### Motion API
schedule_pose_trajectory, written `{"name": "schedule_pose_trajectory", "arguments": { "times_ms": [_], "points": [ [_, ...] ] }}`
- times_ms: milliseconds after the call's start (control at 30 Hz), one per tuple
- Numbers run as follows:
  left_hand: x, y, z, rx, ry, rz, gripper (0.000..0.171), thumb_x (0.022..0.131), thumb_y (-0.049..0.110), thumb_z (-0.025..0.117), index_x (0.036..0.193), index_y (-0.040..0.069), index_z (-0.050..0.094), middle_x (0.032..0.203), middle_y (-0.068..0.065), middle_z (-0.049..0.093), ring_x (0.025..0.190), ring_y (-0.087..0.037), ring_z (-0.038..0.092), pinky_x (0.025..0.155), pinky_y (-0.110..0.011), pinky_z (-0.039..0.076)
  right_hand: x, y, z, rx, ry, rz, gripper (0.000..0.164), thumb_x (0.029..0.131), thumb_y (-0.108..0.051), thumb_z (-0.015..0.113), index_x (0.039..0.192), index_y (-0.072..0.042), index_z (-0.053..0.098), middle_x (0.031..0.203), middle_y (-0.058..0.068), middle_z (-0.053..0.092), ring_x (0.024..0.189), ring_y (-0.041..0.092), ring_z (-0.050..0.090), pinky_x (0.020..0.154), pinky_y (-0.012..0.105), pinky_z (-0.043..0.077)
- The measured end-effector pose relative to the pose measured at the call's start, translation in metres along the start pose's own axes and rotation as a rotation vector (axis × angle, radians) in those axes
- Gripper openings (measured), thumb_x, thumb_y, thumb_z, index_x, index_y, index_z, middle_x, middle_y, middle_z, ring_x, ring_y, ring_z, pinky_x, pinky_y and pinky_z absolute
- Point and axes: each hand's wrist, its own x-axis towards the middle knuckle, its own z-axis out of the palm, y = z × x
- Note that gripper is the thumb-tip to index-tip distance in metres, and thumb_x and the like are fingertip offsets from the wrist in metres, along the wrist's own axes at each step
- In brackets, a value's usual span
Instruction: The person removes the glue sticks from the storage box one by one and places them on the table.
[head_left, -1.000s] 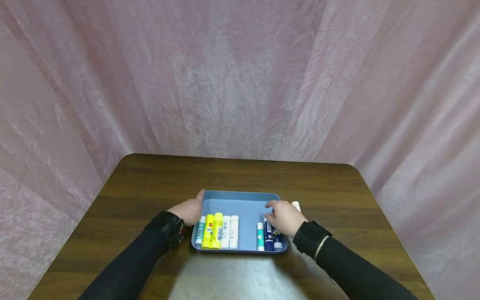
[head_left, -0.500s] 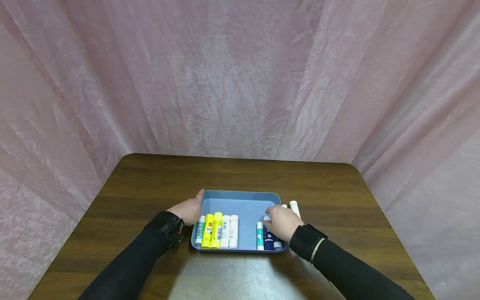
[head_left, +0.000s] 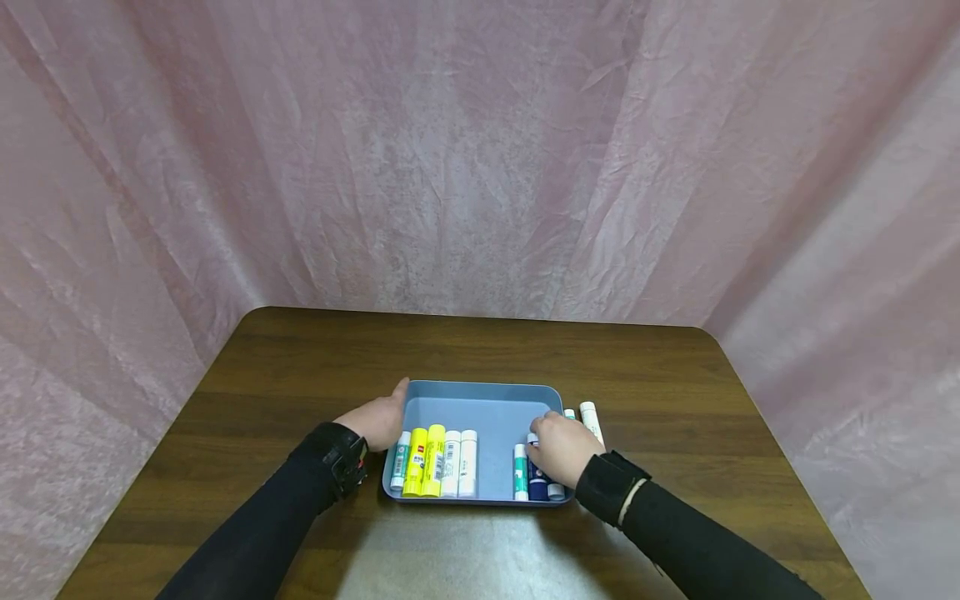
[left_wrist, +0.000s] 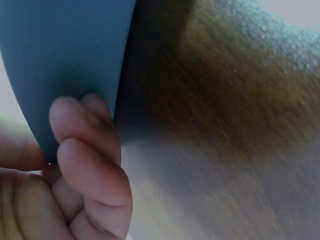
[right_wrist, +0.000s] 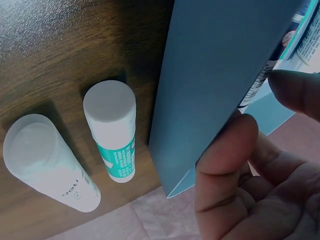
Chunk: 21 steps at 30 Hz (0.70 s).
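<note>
Navy stick [head_left: 537,490] lies by the half-bent right grip [head_left: 564,450], hold unclear; the left grip [head_left: 381,421] clasps the tray [head_left: 487,402].

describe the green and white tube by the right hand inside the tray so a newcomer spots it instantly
On the wooden table lies a blue tray. At its right end, by the right hand, find the tube with a green band and white cap; unlike the dark blue tube beside it, it's bright.
</note>
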Motion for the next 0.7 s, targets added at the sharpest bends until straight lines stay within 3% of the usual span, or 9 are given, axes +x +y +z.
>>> {"name": "schedule_pose_trajectory", "arguments": {
  "times_ms": [200, 433, 533, 700],
  "points": [
    [-0.0002, 0.0004, -0.0003, -0.002, -0.004, -0.013, 0.076, 0.105, 0.013, 0.048, 0.164, 0.010, 0.000, 0.139, -0.018, 0.060, 0.074, -0.018, 0.064, 0.061, -0.032, 0.046, -0.0005, -0.0008, -0.0026, 0.015, -0.017, 0.011, 0.028, 0.090, -0.029, 0.075, 0.107, -0.007, 0.074, 0.097, 0.009, 0.072, 0.083, 0.015, 0.064, 0.082, 0.040, 0.058],
    [-0.0001, 0.0012, -0.0002, 0.000, -0.004, -0.011, 0.077, 0.104, 0.011, 0.048, 0.164, 0.010, -0.001, 0.126, -0.017, 0.067, 0.067, -0.021, 0.063, 0.058, -0.032, 0.044, -0.0014, 0.0001, -0.0040, 0.037, -0.031, 0.022, 0.029, 0.091, -0.030, 0.075, 0.110, -0.008, 0.073, 0.101, 0.009, 0.072, 0.085, 0.014, 0.064, 0.085, 0.041, 0.058],
    [-0.0015, 0.0020, -0.0010, -0.002, -0.003, -0.014, 0.077, 0.104, 0.012, 0.049, 0.164, 0.010, 0.000, 0.138, -0.018, 0.061, 0.073, -0.020, 0.064, 0.060, -0.032, 0.045, -0.0023, 0.0000, -0.0046, 0.048, -0.034, 0.025, 0.029, 0.092, -0.030, 0.074, 0.111, -0.008, 0.072, 0.102, 0.009, 0.073, 0.086, 0.014, 0.064, 0.085, 0.041, 0.058],
    [-0.0050, 0.0039, -0.0022, 0.005, -0.002, -0.018, 0.077, 0.104, 0.012, 0.050, 0.164, 0.010, 0.001, 0.139, -0.018, 0.060, 0.080, -0.020, 0.064, 0.061, -0.031, 0.046, -0.0033, -0.0021, -0.0075, 0.075, -0.051, 0.031, 0.030, 0.093, -0.031, 0.074, 0.113, -0.009, 0.070, 0.101, 0.009, 0.073, 0.083, 0.014, 0.062, 0.084, 0.041, 0.058]
  ]
}}
